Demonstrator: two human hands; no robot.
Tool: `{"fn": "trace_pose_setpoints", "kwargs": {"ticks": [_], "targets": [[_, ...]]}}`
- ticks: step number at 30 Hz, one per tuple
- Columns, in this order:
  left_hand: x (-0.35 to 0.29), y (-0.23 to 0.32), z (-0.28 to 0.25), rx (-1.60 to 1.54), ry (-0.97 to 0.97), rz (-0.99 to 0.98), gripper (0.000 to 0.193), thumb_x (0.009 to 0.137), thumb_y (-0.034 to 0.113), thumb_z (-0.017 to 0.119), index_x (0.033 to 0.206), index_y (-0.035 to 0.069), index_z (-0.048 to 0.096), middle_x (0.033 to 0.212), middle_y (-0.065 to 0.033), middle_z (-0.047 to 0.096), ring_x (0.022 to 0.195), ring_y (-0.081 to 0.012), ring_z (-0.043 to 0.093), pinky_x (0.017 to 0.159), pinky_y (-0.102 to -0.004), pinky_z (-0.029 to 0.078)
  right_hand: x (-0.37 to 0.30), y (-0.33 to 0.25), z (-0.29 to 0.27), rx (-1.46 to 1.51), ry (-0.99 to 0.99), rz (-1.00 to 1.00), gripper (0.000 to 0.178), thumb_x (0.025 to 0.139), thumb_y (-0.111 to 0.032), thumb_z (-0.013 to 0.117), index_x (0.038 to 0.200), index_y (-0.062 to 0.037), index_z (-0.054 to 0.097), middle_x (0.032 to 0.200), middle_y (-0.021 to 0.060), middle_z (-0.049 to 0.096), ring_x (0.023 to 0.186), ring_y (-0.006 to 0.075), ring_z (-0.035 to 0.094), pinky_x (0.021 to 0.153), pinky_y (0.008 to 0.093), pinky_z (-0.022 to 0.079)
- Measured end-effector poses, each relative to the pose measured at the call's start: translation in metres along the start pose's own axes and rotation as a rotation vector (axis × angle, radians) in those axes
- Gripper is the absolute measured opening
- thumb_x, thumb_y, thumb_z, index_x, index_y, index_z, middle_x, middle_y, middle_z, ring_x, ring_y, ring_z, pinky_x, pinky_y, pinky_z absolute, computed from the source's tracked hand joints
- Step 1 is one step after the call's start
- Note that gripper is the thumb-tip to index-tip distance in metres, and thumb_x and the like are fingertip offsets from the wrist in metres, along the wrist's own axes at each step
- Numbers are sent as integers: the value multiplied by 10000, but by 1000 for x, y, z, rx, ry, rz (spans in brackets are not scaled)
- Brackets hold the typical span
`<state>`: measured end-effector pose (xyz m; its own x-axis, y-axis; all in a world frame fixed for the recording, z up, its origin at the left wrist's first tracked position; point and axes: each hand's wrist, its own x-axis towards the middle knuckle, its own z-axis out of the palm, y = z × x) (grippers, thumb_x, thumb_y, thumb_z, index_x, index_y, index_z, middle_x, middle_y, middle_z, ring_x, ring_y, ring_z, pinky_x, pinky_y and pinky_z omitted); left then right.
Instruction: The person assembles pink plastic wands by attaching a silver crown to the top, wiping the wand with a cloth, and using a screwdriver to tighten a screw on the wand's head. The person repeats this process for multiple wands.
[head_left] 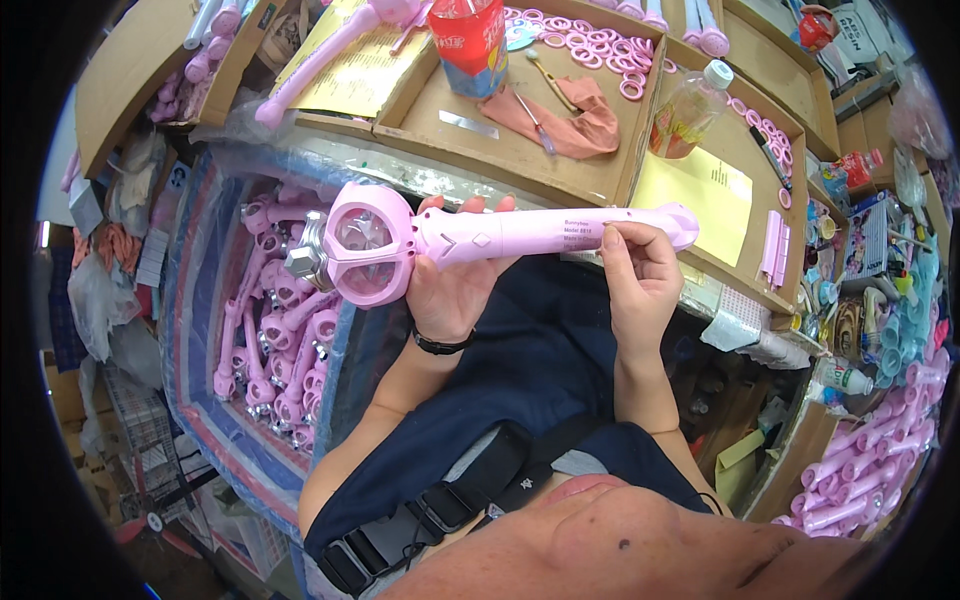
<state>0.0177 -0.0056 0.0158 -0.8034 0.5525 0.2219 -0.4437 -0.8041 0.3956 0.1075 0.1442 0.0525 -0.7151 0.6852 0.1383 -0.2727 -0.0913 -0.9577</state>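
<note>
A pink plastic toy wand (545, 231) lies nearly level in front of me, its round cage-like head at the left with a silvery tip. My left hand (455, 295) supports it from beneath at the neck, the fingers showing behind the far side. The thumb and forefinger of my right hand (643, 285) pinch the handle's near edge, just beside some small dark print. Clear plastic shows inside the openings of the head. To the left, a striped woven bag (195, 350) holds many similar pink wands (285, 345) with silvery tips.
Beyond the wand, a bench carries a cardboard tray (560, 183) with pink rings (600, 45), an orange cloth (580, 125) and a red cup (468, 45). A plastic bottle (690, 110) stands near a yellow sheet (715, 195). Pink tubes (860, 460) fill a box at right.
</note>
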Motion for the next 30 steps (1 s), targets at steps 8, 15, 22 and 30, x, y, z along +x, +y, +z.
{"fn": "trace_pose_setpoints", "kwargs": {"ticks": [8, 15, 22, 30], "targets": [[0, 1, 1, -6, -41, -2, 619, 837, 446, 626, 1343, 209, 359, 1363, -84, 451, 1349, -392, 243, 1064, -650, 177, 1, 0, -2, -38, 6, -18, 116, 873, -35, 617, 971, 19, 586, 804, 0, 603, 647, 3, 507, 577, 137, 399], [0, 1, 3, -23, 16, -1, 596, 826, 381, 667, 1305, 214, 354, 1342, -103, 464, 1328, -405, 284, 1066, -633, 206, 2, 2, 0, -71, 11, -44, 116, 872, -37, 620, 968, 20, 590, 800, -5, 606, 619, -6, 484, 552, 134, 383], [1, 1, 2, -7, -24, -3, 597, 837, 423, 636, 1323, 194, 377, 1342, -86, 471, 1343, -383, 266, 1071, -632, 184, 2, 4, -3, -111, -28, -24, 121, 887, -31, 598, 997, 17, 586, 888, 17, 602, 754, 36, 537, 666, 153, 417], [-1, 0, 3, 43, -22, 3, 609, 837, 440, 629, 1331, 206, 358, 1360, -86, 447, 1333, -391, 282, 1067, -623, 202, 0, 9, 1, -414, 42, -146, 181, 799, -65, 702, 932, 6, 602, 748, -5, 563, 544, 6, 431, 484, 153, 338]]}}
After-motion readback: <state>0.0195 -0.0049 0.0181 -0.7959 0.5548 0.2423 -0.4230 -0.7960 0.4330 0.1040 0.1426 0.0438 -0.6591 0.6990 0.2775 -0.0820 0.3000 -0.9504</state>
